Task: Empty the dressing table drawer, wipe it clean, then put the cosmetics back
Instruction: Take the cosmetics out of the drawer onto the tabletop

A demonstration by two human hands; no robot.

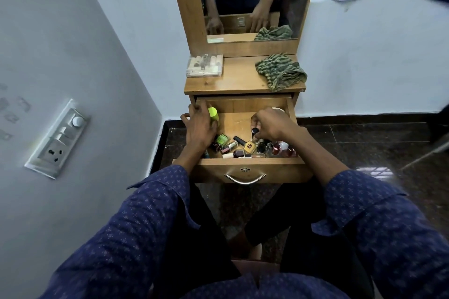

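Your drawer (245, 104) stands pulled out, with most of the cosmetics (252, 148) lying heaped along its front edge, so by my reading you are early in the emptying or late in the refilling; which of the two cannot be told. Your left hand (199, 126) curls its fingers round a yellow bottle (213, 114) at the drawer's back left. Your right hand (272, 124) pinches a dark-capped bottle (255, 131) just above the heap. On the worktop (240, 80) a clear box (205, 65) sits at the left and a green cloth (279, 71) lies crumpled at the right, untouched, ready for wiping. The drawer floor's middle shows bare wood
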